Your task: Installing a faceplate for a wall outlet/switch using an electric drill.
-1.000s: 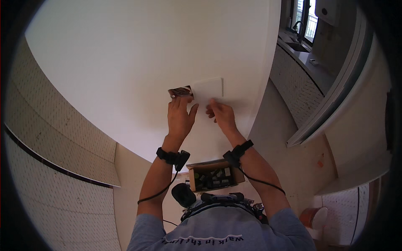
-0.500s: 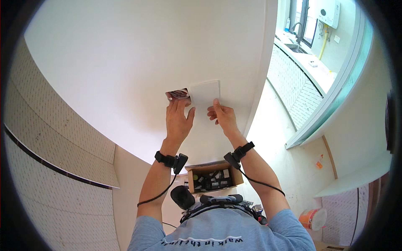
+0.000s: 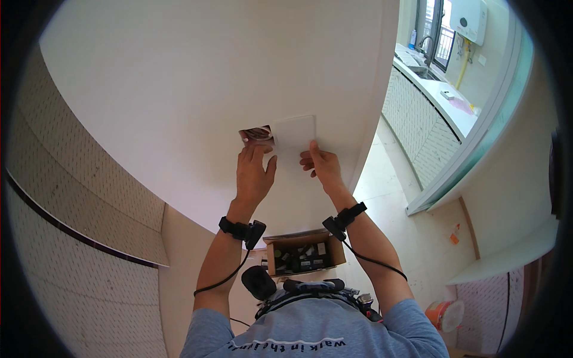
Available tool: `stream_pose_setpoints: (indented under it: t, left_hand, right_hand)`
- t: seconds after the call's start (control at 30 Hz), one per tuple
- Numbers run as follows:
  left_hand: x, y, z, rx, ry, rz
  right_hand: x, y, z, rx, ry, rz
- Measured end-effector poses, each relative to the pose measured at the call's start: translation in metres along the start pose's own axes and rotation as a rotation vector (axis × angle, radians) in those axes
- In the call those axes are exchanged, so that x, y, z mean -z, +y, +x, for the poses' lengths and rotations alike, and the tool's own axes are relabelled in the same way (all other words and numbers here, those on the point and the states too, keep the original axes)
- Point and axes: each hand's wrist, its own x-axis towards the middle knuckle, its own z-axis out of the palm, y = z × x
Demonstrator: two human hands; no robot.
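Observation:
A rectangular opening in the white wall shows wires inside. Directly to its right, a blank white cover plate lies against the wall. My left hand is open, its fingers reaching up to the opening's lower edge and the thumb apart; the fingertips are hard to make out. At the plate's lower right corner, the thumb of my right hand touches or nearly touches the plate. The other fingers of that hand are loosely curled below, apart from the thumb, with nothing visible in them.
An open cardboard box of small dark parts stands on the floor below my hands. Black straps with cables circle both wrists. A doorway at right leads to a kitchen counter with a sink. An orange and white bucket stands lower right.
The view has shifted slightly and the wall looks dimmer. Both hands keep nearly the same places, the left at the opening and the right at the plate's corner.

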Motion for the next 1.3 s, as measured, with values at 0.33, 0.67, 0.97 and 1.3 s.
stream_pose_setpoints:
  t: [0.33,0.67,0.97,1.3]
  left_hand:
    - [0.000,0.004,0.009,-0.005,0.016,0.018]
    - [0.000,0.024,0.043,0.032,0.093,0.101]
    - [-0.009,0.027,0.042,-0.005,0.239,0.145]
    - [-0.003,0.001,0.027,-0.075,0.073,0.181]
  right_hand:
    - [-0.002,-0.007,-0.004,0.096,0.096,-0.109]
    - [-0.006,0.001,-0.002,0.598,0.324,-0.194]
    - [-0.020,0.005,-0.015,0.533,0.319,-0.022]
    - [0.020,0.032,-0.002,0.383,-0.002,-0.005]
